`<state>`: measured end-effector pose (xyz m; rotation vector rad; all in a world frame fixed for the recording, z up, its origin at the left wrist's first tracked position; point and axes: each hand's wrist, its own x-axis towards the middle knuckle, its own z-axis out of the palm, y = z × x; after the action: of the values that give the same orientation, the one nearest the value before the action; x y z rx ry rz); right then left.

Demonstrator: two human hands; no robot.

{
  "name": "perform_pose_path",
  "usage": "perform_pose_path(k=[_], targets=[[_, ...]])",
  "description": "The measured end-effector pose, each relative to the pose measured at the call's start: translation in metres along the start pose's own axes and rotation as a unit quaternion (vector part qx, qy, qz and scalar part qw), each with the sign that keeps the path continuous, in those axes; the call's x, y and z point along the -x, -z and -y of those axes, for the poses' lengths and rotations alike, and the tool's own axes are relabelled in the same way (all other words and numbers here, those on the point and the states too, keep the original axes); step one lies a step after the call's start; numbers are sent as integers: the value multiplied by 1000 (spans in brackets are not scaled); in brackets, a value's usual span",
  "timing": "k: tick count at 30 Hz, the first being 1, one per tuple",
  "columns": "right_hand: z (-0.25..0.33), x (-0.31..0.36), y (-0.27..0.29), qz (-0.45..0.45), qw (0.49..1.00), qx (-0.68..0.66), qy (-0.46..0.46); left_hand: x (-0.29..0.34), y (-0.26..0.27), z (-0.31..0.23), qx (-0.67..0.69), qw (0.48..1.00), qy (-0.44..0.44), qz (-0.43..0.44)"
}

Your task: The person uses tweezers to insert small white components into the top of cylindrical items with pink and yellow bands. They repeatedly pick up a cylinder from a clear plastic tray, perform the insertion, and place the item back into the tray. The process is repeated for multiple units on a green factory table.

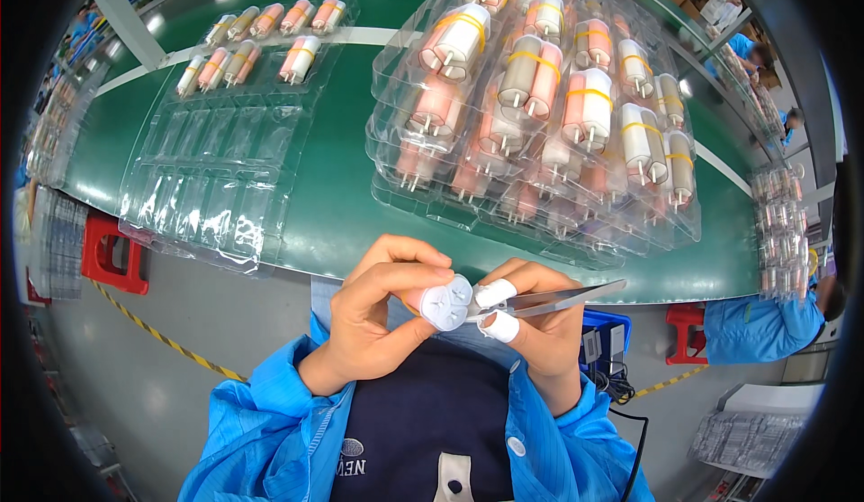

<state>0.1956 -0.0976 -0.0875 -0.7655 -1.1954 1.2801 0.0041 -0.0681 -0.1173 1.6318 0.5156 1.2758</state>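
In front of my chest, my left hand [382, 309] is closed round a small bundle of cylinders [438, 309]. Its round white ends face up toward me, and a bit of pink shows between my fingers. My right hand [540, 318], with white coverings on thumb and forefinger, pinches a pair of metal tweezers [562, 298]. The pointed tip touches or nearly touches the bundle's right side; exactly where it meets is too small to make out.
Stacked clear plastic trays [531, 205] full of white, pink and grey banded cylinders stand on the green table [337, 178]. Left of them lies a clear tray [211, 174], filled only in its far rows. Red stools [112, 255] and a blue bin [616, 327] sit below; a person [760, 327] is at right.
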Motion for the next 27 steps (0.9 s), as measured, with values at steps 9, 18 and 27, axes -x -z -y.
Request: perform_pose_path(k=[9, 18, 27], targets=[[3, 0, 0, 0, 1000, -5, -3, -2, -4, -2, 40, 999, 26, -15], [3, 1, 1, 3, 1000, -4, 5, -2, -6, -1, 56, 997, 41, -18], [1, 1, 1, 7, 1000, -9, 8, 0, -8, -1, 85, 993, 82, -28]])
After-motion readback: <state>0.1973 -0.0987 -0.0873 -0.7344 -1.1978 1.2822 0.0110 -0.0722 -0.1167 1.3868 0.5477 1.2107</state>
